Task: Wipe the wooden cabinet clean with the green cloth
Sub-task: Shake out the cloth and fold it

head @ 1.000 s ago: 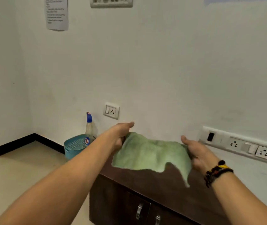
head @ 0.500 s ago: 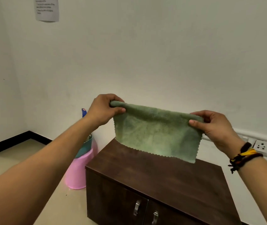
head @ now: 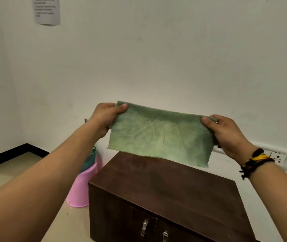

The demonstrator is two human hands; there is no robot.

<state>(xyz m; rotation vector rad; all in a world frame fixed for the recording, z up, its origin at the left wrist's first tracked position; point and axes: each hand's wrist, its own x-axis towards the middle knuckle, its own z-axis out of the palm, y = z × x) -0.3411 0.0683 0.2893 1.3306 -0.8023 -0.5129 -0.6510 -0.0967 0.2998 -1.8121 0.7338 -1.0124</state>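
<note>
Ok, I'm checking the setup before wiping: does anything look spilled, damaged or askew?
Nothing stands out. Both hands, left and right, hold the green cloth spread above the cabinet, whose top looks bare and dry.

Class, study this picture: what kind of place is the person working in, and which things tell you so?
Probably a plain indoor room, perhaps an office or utility corner: a low wooden cabinet against a bare white wall, a printed notice taped up, and a wall socket strip.
</note>
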